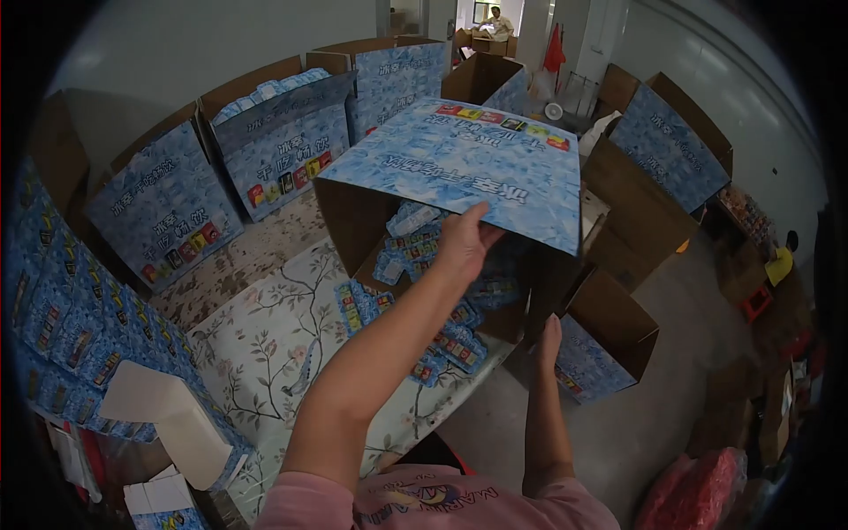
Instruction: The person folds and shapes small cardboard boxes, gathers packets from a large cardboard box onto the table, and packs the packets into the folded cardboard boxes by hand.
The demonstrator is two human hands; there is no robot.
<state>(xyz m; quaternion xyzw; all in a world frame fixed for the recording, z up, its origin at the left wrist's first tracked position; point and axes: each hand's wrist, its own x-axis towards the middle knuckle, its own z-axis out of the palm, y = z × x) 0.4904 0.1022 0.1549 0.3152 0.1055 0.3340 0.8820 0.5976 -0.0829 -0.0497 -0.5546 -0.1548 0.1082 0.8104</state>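
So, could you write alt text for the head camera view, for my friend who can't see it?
A person's left hand holds the edge of a tilted, ice-patterned cardboard box, the right hand by its side. Blue packets lie inside and on a floral tablecloth; more printed boxes stand around.

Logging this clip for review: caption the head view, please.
Left hand holds a tipped blue carton, right hand at its side, packets on floral cloth.

Pale walls — grey floor — bright window far back.
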